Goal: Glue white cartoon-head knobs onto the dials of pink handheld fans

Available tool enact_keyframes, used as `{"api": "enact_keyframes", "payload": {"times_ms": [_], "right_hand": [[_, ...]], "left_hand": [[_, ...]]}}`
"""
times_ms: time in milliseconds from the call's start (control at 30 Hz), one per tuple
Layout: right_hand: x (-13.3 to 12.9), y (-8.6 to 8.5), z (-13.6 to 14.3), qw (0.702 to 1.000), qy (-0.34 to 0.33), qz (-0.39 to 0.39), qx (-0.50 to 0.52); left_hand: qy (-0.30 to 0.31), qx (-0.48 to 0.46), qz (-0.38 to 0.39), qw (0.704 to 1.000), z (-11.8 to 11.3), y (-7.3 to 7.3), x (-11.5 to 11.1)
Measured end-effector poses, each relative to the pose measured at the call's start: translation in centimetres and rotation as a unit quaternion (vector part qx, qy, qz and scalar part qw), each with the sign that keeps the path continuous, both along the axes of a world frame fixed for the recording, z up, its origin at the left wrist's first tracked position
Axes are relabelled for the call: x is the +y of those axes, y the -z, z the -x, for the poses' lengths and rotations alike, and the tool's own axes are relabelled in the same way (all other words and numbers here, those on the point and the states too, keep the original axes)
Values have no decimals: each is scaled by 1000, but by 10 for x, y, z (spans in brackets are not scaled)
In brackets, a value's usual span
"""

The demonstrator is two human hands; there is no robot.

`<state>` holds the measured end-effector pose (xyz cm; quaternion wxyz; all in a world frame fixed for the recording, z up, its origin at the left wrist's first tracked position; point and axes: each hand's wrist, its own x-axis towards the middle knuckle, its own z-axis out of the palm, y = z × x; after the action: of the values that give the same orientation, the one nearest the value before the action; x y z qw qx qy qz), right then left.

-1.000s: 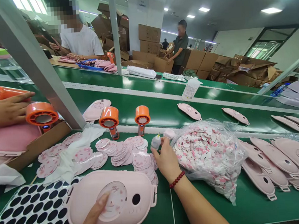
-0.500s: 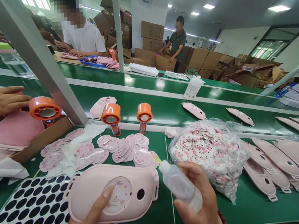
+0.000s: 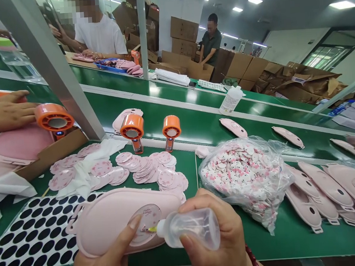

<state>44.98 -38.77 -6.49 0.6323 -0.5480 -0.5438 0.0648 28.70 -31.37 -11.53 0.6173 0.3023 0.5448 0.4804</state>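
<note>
My left hand point(image 3: 109, 251) grips a pink plastic shell point(image 3: 107, 217) from below, its thumb lying on the round printed disc point(image 3: 151, 215) set into the shell. Held in my right hand point(image 3: 222, 234) is a clear squeeze bottle point(image 3: 191, 228), tipped on its side. The bottle's yellow tip point(image 3: 152, 229) is over the disc; whether it touches cannot be made out. Beneath the shell's left end lies a sheet of black oval stickers point(image 3: 27, 234). Pink round discs point(image 3: 146, 167) are piled just behind the shell.
A plastic bag of white and pink printed pieces point(image 3: 243, 173) sits to the right, beside stacked pink shells point(image 3: 325, 184). Two orange handheld fans point(image 3: 132, 129) stand behind the discs. Another person's hand point(image 3: 6, 113) is at far left. A metal post point(image 3: 47, 64) rises nearby.
My right hand has brought the bottle left and turned it nearly level, so its tip is over the disc. The shell has tilted slightly in my left hand.
</note>
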Motion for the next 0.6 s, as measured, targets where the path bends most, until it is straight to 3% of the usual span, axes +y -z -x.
{"api": "enact_keyframes", "payload": {"times_ms": [600], "right_hand": [[2, 2, 0, 1000, 5, 15, -20]], "left_hand": [[-12, -25, -16, 999, -3, 0, -1]]}}
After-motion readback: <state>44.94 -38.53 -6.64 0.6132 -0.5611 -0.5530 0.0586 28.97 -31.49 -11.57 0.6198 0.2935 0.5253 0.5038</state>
